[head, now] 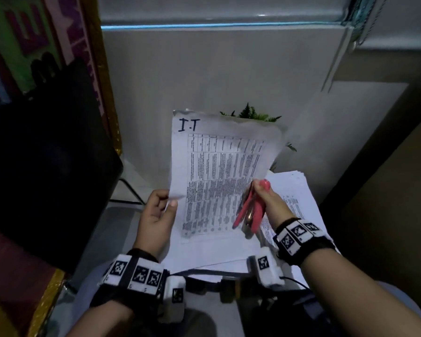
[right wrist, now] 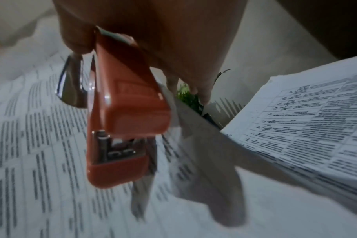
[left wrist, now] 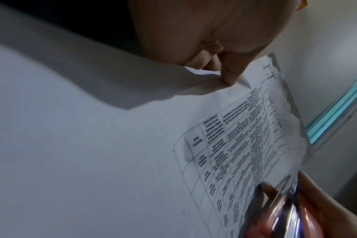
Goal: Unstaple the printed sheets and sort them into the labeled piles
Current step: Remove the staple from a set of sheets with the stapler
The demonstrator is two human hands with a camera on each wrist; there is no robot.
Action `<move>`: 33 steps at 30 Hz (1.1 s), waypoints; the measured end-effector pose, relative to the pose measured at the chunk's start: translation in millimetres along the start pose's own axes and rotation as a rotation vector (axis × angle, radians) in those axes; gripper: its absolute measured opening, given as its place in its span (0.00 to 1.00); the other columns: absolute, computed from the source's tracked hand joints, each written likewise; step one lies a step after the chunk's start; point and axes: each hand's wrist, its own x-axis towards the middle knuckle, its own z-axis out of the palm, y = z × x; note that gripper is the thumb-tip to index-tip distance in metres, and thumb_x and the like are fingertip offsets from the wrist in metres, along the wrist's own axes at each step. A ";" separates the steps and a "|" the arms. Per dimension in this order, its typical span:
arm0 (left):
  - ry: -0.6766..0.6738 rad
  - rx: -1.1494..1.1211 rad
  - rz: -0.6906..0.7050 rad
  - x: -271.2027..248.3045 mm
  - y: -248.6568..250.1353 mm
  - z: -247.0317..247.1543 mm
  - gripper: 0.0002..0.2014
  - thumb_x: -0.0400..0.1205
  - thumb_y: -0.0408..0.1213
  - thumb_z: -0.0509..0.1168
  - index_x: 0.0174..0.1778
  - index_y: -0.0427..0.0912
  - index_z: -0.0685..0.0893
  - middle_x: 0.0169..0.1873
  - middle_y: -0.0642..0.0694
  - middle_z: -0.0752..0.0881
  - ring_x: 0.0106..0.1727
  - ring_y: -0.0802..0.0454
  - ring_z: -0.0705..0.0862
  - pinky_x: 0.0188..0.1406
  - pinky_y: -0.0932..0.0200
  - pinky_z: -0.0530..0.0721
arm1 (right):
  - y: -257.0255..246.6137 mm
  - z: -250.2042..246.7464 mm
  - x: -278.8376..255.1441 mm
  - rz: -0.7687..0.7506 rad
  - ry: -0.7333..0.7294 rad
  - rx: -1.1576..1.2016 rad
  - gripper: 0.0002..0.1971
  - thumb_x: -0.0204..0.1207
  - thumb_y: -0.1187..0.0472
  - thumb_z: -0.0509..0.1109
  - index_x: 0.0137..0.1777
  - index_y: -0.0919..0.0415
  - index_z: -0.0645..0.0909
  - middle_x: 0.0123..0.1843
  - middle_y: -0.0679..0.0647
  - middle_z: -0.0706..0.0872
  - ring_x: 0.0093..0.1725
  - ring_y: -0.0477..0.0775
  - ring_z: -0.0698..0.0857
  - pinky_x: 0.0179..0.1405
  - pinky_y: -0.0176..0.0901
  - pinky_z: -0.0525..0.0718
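A printed sheet (head: 214,181) with a table and the handwritten label "I.T" at its top is held up, tilted, between both hands. My left hand (head: 167,201) pinches its left edge, thumb on top; the left wrist view shows that thumb (left wrist: 228,75) on the paper (left wrist: 245,145). My right hand (head: 260,190) grips a red stapler (head: 249,210) at the sheet's right edge, the stapler lying over the print. In the right wrist view the stapler (right wrist: 122,120) hangs over the sheet (right wrist: 41,161). A pile of printed sheets (head: 294,190) lies under and to the right.
A dark screen (head: 46,166) stands close on the left. A small green plant (head: 250,114) is behind the sheet, against a grey wall. More white sheets (head: 204,254) lie below the hands. The pile's edge (right wrist: 316,128) is right beside the stapler.
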 end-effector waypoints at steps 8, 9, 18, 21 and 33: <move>-0.063 0.356 0.004 15.5 22.0 4.9 0.24 0.74 0.34 0.74 0.60 0.58 0.73 0.67 0.54 0.72 0.67 0.53 0.75 0.64 0.51 0.78 | -40.3 -41.3 -8.7 0.003 0.119 0.126 0.26 0.69 0.38 0.71 0.44 0.65 0.78 0.29 0.60 0.85 0.27 0.59 0.85 0.37 0.49 0.87; -0.121 0.330 -0.105 20.9 20.1 9.1 0.30 0.74 0.38 0.73 0.69 0.56 0.67 0.69 0.55 0.72 0.66 0.53 0.77 0.60 0.53 0.79 | -42.2 -44.8 -11.5 0.004 0.130 0.113 0.23 0.73 0.42 0.69 0.44 0.65 0.78 0.30 0.62 0.84 0.25 0.59 0.84 0.31 0.46 0.87; -0.530 0.994 -0.471 38.5 -36.5 51.5 0.19 0.80 0.36 0.68 0.62 0.37 0.69 0.43 0.47 0.80 0.44 0.48 0.82 0.44 0.56 0.79 | -18.5 -46.3 18.6 0.080 0.460 -0.630 0.39 0.62 0.21 0.56 0.49 0.56 0.83 0.54 0.60 0.85 0.55 0.64 0.83 0.63 0.55 0.78; -0.549 1.067 -0.680 36.4 -55.7 53.6 0.30 0.79 0.35 0.69 0.72 0.36 0.60 0.44 0.40 0.83 0.33 0.45 0.83 0.30 0.54 0.83 | -1.7 -33.7 31.8 0.206 0.276 -0.748 0.38 0.71 0.26 0.56 0.53 0.62 0.85 0.55 0.63 0.87 0.56 0.65 0.84 0.63 0.53 0.80; -1.034 1.642 -0.323 75.1 -117.5 34.4 0.36 0.84 0.44 0.60 0.84 0.45 0.47 0.84 0.47 0.42 0.84 0.45 0.47 0.79 0.41 0.61 | 62.9 20.1 72.2 0.379 -0.069 -1.052 0.29 0.74 0.43 0.70 0.66 0.63 0.73 0.65 0.61 0.81 0.63 0.62 0.80 0.55 0.43 0.75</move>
